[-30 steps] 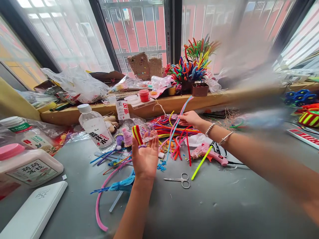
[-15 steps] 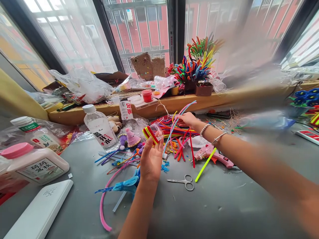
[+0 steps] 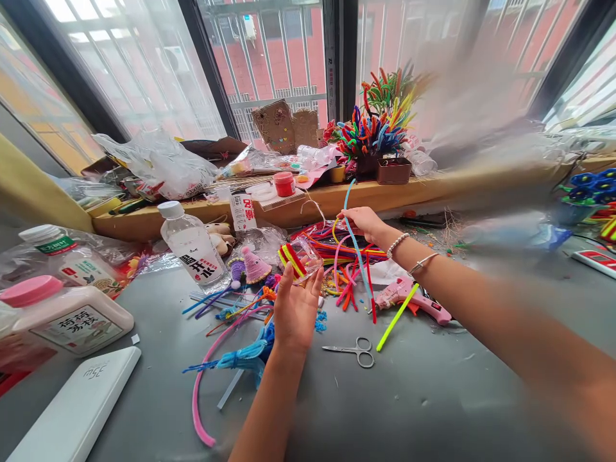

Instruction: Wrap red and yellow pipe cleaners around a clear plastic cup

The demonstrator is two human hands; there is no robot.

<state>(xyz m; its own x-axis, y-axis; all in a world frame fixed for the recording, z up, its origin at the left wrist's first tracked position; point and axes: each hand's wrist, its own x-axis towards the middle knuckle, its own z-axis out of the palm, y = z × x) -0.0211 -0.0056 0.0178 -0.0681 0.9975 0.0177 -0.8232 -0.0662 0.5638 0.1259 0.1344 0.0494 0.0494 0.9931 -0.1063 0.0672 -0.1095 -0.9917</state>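
My left hand (image 3: 296, 314), palm up, holds a small clear plastic piece (image 3: 312, 256) wrapped with red and yellow pipe cleaner strips (image 3: 291, 259) between thumb and fingers. Over the pile, my right hand (image 3: 366, 224) pinches a long light blue pipe cleaner (image 3: 357, 247) that slants downward. A yellow strand (image 3: 335, 228) shows beside those fingertips; whether it is gripped I cannot tell. Under the right hand lie many loose pipe cleaners (image 3: 332, 247), with a curved pink one (image 3: 338, 251) among them. Small scissors (image 3: 359, 352) and a yellow-green pipe cleaner (image 3: 397, 318) rest nearer me.
A pink glue gun (image 3: 436, 310) lies right of the pile. Blue pipe cleaner bundles (image 3: 248, 356) and a long pink strip (image 3: 196, 404) are left of my forearm. Bottles (image 3: 192, 247) and a white power bank (image 3: 77, 410) stand further left. The wooden sill (image 3: 462, 189) runs behind.
My right hand has let go of the pink pipe cleaner and keeps the light blue one, which has swung its lower end rightward. My left hand has turned the wrapped plastic piece slightly.
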